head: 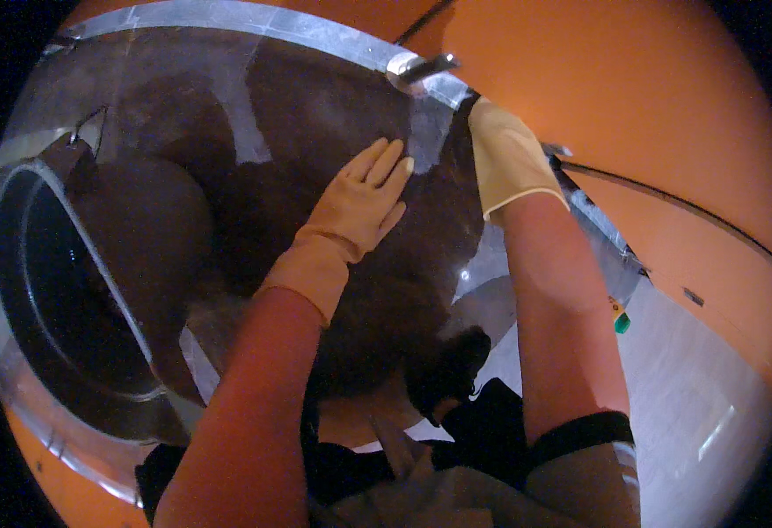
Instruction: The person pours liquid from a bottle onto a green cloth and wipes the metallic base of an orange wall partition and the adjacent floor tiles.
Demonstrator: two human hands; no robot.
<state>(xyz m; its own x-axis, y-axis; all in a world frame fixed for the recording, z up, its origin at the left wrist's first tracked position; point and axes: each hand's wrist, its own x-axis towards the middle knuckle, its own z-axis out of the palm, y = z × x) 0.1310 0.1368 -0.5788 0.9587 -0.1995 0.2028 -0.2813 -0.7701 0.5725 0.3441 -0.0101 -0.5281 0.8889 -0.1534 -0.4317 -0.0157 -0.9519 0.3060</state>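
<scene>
My left hand (369, 185), in a tan rubber glove, lies flat against a dark, glossy panel (320, 119), its fingers extended and the thumb slightly apart. Nothing shows in its grasp. My right hand (508, 148) wears a pale cream glove and reaches to the panel's metal edge strip (313, 30). Its fingers are hidden beyond the glove's back, so whether they hold anything cannot be seen. A small dark patch (468, 102) shows at the glove's far end. Close by, a short metal fitting (428, 66) sticks out from the strip.
At the left is a large round dark basin-like opening (62, 264) with a pale rim. Orange panels (623, 86) with dark seams border the right side. Below them lies a grey floor (683, 409). A small green and yellow object (621, 321) shows beside my right forearm.
</scene>
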